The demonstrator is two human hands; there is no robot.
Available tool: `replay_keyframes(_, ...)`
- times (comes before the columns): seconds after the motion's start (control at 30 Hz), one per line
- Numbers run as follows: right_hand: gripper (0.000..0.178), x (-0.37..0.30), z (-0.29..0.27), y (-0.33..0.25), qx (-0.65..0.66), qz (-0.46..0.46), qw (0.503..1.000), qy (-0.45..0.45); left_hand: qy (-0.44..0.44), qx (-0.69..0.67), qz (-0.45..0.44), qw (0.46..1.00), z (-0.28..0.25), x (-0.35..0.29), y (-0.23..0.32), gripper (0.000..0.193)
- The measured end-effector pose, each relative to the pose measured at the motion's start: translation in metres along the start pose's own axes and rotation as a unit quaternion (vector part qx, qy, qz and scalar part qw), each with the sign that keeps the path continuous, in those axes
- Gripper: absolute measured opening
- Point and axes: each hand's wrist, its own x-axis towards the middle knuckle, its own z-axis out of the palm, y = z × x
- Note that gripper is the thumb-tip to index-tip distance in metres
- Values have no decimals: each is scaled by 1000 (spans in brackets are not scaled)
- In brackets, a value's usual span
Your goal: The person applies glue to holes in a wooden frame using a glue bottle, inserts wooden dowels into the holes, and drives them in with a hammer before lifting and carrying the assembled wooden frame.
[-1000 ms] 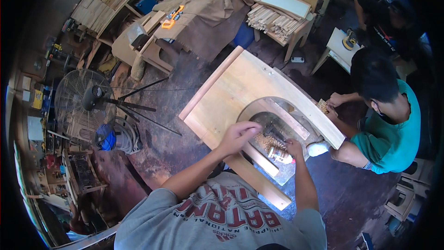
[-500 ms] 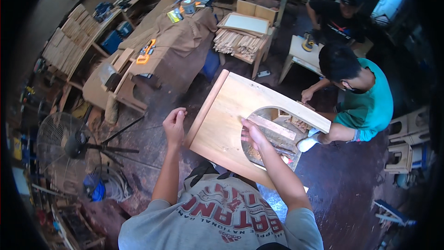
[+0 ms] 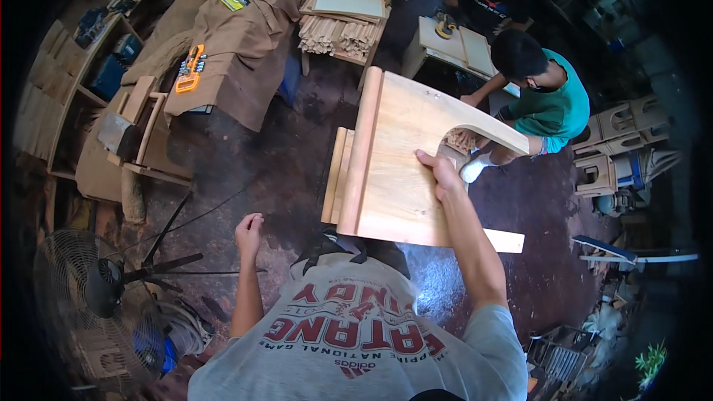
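A pale wooden stool [image 3: 397, 156], with an arched cut-out and a rounded bar along its left edge, is held tilted in front of me. My right hand [image 3: 443, 174] grips its panel at the rim of the cut-out, thumb on the upper face and fingers hidden beneath. Another wooden part of it shows behind the bar. My left hand [image 3: 249, 232] is apart from the stool, low on the left, with its fingers curled closed. Whatever those fingers hold, if anything, is hidden.
A standing fan [image 3: 104, 286] is at the left. Ahead, a brown cloth [image 3: 245, 52] covers a bench bearing an orange tool holder [image 3: 191, 68]. Wood strips [image 3: 338, 36] lie stacked beyond. A person in green [image 3: 557, 104] sits at the right, another behind. Several stools [image 3: 616, 141] are stacked far right.
The stool has turned more upright, and my right hand has shifted with it along the cut-out. My left hand has moved down and left, away from the stool. The whole view has turned rightward.
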Motion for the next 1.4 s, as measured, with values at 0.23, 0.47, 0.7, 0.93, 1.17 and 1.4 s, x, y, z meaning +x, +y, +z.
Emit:
replay_keyframes(0.23,41,-124,-26,-39,63,-28,994,79,-116,-61,-111,985,29,31,3,29)
replay_keyframes(0.47,42,-238,-106,-43,144,-91,971,169,-334,0,-118,935,137,11,56,58)
replay_keyframes(0.7,52,-339,-210,-10,63,-76,934,344,-571,19,-256,780,305,-80,54,81)
replay_keyframes(0.93,50,-459,-370,54,-49,-54,881,468,-786,224,109,566,484,-226,28,71)
replay_keyframes(1.17,46,-476,-540,166,-33,1,892,451,-681,368,136,618,593,-232,-10,56)
replay_keyframes(1.4,48,-461,-720,272,46,111,865,488,-649,426,47,629,601,-169,-40,43)
